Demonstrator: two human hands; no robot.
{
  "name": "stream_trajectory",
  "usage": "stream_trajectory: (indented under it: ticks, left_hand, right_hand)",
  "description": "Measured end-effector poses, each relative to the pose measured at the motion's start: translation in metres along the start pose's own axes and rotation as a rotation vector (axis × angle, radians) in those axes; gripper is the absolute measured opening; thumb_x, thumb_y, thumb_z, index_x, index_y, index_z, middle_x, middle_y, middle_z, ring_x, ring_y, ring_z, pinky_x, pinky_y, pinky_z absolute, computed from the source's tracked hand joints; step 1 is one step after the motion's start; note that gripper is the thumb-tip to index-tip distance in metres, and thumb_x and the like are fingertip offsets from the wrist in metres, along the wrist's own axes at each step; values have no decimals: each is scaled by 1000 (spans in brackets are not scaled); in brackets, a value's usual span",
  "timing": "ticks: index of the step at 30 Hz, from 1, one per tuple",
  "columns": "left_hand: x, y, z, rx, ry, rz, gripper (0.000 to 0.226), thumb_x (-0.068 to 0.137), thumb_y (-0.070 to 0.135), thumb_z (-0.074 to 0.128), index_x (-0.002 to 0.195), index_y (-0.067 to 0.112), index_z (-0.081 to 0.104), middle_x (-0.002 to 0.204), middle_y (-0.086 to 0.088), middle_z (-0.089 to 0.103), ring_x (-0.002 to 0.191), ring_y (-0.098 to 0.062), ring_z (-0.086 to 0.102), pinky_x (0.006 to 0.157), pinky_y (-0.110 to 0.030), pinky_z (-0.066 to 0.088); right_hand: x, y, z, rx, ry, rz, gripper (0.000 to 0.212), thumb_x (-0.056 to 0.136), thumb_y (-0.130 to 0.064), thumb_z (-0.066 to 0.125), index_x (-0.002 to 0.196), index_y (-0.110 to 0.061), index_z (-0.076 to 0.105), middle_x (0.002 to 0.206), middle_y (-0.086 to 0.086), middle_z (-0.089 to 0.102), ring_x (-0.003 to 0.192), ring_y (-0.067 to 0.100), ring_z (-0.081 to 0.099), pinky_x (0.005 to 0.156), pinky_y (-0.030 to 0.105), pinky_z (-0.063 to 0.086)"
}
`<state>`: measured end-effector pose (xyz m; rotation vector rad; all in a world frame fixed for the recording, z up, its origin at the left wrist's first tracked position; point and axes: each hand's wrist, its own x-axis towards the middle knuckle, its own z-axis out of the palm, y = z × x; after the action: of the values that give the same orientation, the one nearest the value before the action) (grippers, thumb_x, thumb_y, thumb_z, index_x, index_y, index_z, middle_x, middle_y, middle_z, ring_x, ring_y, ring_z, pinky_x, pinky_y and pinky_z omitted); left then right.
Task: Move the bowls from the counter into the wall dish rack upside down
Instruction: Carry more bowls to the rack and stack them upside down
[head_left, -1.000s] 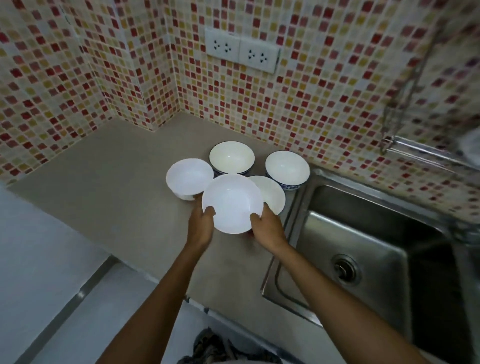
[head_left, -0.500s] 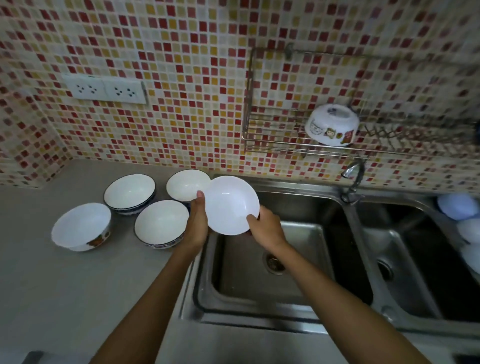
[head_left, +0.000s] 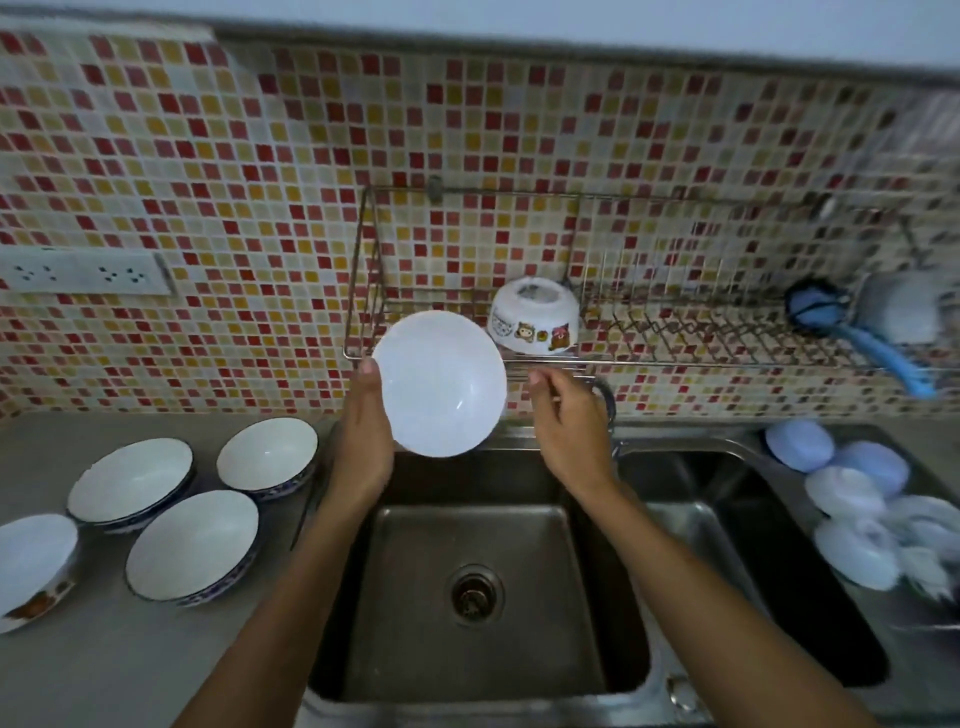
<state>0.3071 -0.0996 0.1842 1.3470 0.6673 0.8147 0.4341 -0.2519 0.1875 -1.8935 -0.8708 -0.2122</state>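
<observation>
My left hand (head_left: 363, 441) grips a plain white bowl (head_left: 440, 383) by its left rim, tilted with its inside facing me, just below the front left of the wire wall dish rack (head_left: 675, 332). My right hand (head_left: 569, 421) is off the bowl, a little to its right, fingers loosely curled and holding nothing. One white bowl with cartoon stickers (head_left: 535, 316) sits upside down in the rack. On the counter at the left stand three blue-rimmed bowls (head_left: 267, 453) (head_left: 130, 478) (head_left: 192, 545) and a white bowl (head_left: 34, 564), all upright.
A double steel sink (head_left: 483, 597) lies below my arms, with a tap (head_left: 605, 395) behind my right hand. Several pale bowls (head_left: 852, 493) are piled at the right sink edge. A blue brush (head_left: 852, 327) hangs at the rack's right end. Wall sockets (head_left: 83, 271) are at left.
The bowl has risen from over the sink edge up to the rack's front rail. My right hand has let go of it and moved right; my left hand alone holds it.
</observation>
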Motion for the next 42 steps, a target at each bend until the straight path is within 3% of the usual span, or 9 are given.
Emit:
stream_trajectory:
  ticks: [3, 6, 11, 13, 18, 21, 27, 35, 42]
  left_hand:
    - [16, 24, 11, 219, -45, 233, 37, 91, 63, 31, 125, 50, 39, 132, 13, 46, 117, -12, 50, 90, -26, 46]
    - [32, 42, 23, 390, -44, 437, 51, 92, 61, 33, 139, 42, 29, 145, 3, 33, 126, -16, 42, 97, -33, 43]
    - [57, 59, 39, 718, -36, 595, 64, 88, 50, 53, 144, 32, 27, 145, -7, 28, 121, -12, 35, 93, -23, 40]
    - [66, 57, 43, 837, -44, 655, 70, 84, 45, 62, 145, 27, 30, 142, -11, 28, 121, -13, 34, 97, -23, 40]
    - [95, 35, 44, 1093, -112, 763, 78, 74, 37, 77, 141, 21, 41, 132, -19, 40, 122, -32, 41, 102, -44, 44]
    - [103, 18, 47, 1175, -138, 781, 81, 70, 39, 79, 140, 21, 43, 129, -17, 44, 118, -32, 44, 99, -47, 46]
    - [108, 13, 55, 1122, -114, 668, 76, 66, 34, 83, 134, 24, 49, 132, -12, 42, 122, -29, 39, 104, -43, 40]
    - [109, 17, 59, 1115, -163, 623, 74, 63, 26, 86, 130, 20, 54, 131, -12, 43, 119, -27, 39, 102, -35, 37]
    - [100, 11, 59, 1071, -210, 602, 41, 85, 12, 67, 125, 12, 60, 131, -13, 50, 119, -26, 46, 104, -30, 35]
  right_hand:
    - [22, 1, -10, -82, 33, -84, 32, 99, -24, 47, 125, -10, 59, 120, 7, 67, 105, 18, 63, 92, 28, 50]
    - [42, 9, -4, -230, -56, -92, 42, 100, -27, 44, 137, -8, 47, 138, 12, 55, 125, 26, 53, 100, 33, 42]
    - [77, 40, 18, -488, -130, -123, 54, 101, -35, 34, 145, -3, 35, 150, 15, 39, 143, 25, 30, 115, 33, 3]
    - [80, 49, 26, -605, -89, -147, 55, 101, -35, 24, 142, -1, 38, 148, 16, 42, 142, 25, 32, 120, 37, 2]
    - [77, 53, 33, -713, -68, -172, 66, 100, -38, 8, 137, 4, 45, 141, 20, 49, 138, 28, 39, 118, 44, 2]
    - [75, 54, 31, -734, -86, -198, 64, 101, -39, 14, 133, 4, 49, 137, 19, 52, 137, 27, 41, 119, 41, -3]
    - [73, 61, 27, -676, -114, -287, 61, 100, -48, 22, 133, -6, 52, 138, 10, 54, 136, 18, 42, 121, 40, 11]
    - [72, 59, 25, -686, -113, -283, 61, 99, -48, 22, 128, -6, 58, 131, 9, 60, 128, 17, 52, 119, 39, 12]
    - [71, 58, 25, -679, -98, -282, 62, 100, -47, 22, 127, -6, 59, 131, 11, 61, 128, 18, 51, 120, 41, 18]
